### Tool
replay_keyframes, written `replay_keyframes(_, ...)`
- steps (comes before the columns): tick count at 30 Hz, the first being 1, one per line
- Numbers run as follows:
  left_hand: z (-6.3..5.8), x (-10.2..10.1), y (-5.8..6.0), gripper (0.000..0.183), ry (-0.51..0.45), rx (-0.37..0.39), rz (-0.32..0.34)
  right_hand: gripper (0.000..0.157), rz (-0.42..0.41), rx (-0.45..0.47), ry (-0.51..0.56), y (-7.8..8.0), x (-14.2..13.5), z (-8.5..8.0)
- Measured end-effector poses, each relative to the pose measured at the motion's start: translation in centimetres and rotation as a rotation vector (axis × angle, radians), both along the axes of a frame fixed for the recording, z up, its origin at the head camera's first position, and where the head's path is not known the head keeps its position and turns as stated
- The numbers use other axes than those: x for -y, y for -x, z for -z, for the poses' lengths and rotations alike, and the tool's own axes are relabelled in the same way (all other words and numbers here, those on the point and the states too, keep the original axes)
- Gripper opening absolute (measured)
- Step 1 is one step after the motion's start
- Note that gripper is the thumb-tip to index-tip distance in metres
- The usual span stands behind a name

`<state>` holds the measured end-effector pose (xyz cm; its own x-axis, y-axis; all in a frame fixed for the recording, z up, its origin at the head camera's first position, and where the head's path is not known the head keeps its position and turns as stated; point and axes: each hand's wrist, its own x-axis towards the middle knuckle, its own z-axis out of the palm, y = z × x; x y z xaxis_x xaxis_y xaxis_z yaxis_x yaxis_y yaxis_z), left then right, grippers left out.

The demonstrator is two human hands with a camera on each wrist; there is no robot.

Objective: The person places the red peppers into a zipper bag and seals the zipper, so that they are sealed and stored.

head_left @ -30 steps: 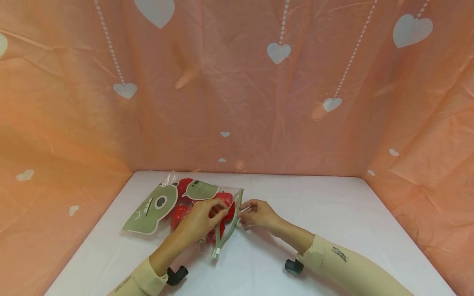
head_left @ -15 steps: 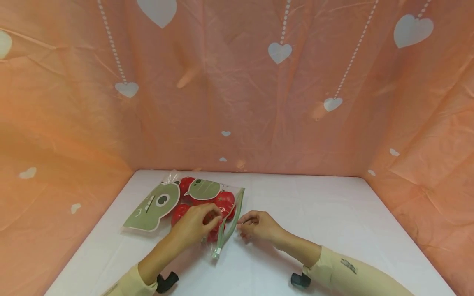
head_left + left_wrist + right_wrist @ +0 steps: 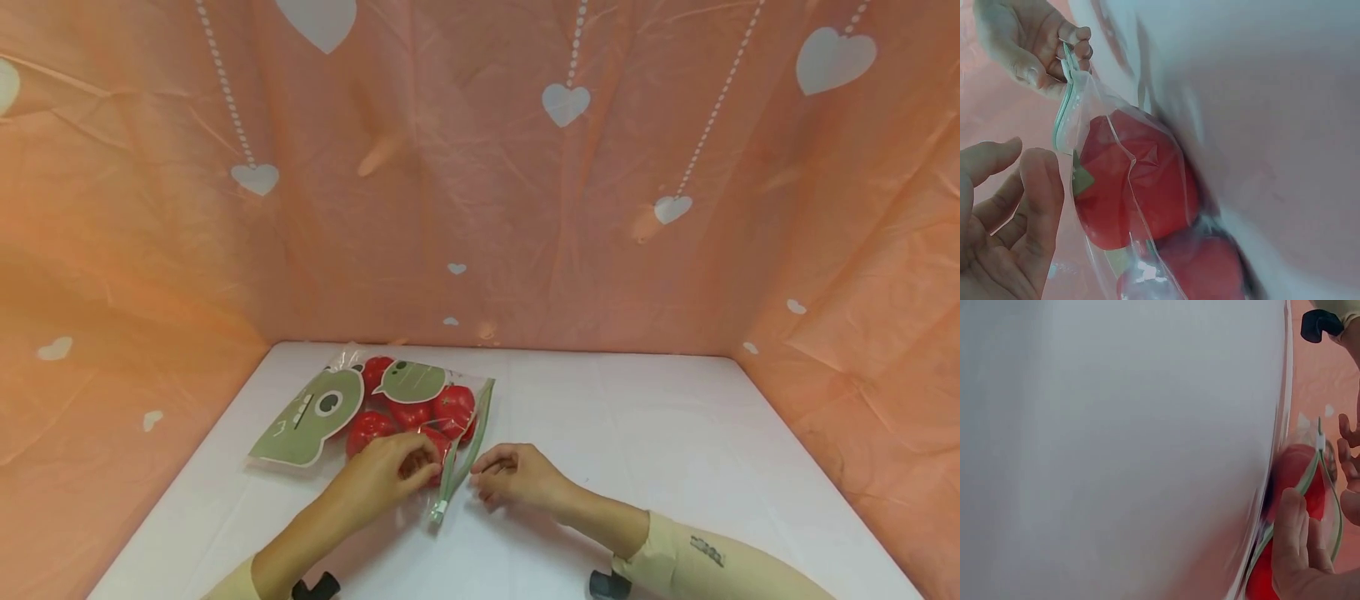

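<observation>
A clear slider zip bag (image 3: 480,433) with green cartoon monster prints lies on the left half of the table. Several red, rounded, tomato-like items (image 3: 453,408) are inside it. Its green-edged mouth faces right with the lips apart, and a white slider (image 3: 441,507) sits at the near corner. Over the near side of the bag hovers my left hand (image 3: 393,471), fingers loosely bent and holding nothing; the left wrist view shows a gap beside the plastic. My right hand (image 3: 521,479) is just right of the mouth, fingers relaxed; whether its fingertips touch the lip is unclear.
The white table (image 3: 637,417) is bounded by a pink-orange curtain (image 3: 510,208) with white hearts at the back and both sides. Dark wrist-camera mounts (image 3: 609,585) hang under both forearms.
Both hands have drawn back toward the near side, along the bag's mouth toward the slider corner. My left hand has come away from the green lip. The bag stays nearly in place.
</observation>
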<state>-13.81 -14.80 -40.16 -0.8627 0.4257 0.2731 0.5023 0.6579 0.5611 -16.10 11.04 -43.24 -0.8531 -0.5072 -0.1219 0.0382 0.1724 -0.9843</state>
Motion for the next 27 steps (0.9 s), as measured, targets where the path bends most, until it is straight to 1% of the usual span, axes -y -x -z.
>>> replay_keyframes(3, 0.1, 0.3, -0.4, 0.009, -0.002, 0.023, 0.024, 0.022, -0.01, 0.003, -0.013, -0.3, 0.3, 0.2)
replay_keyframes(8, 0.4, 0.7, -1.1, 0.01, 0.016, 0.028, 0.049, 0.02, -0.032, -0.012, -0.038, -0.7, 0.7, 0.5)
replay_keyframes(15, 0.9, 0.8, -1.7, 0.013, 0.048, 0.016, 0.042, 0.018, -0.07, -0.007, -0.03, -0.9, 1.5, 0.7)
replay_keyframes(20, 1.1, 0.9, -1.9, 0.015, 0.074, 0.0, 0.03, 0.018, -0.094, 0.011, -0.045, -1.0, 1.9, 0.6)
replay_keyframes(27, 1.2, 0.8, -2.2, 0.017, 0.114, -0.004, 0.005, 0.016, -0.099, 0.002, -0.067, -0.9, 2.4, 0.8)
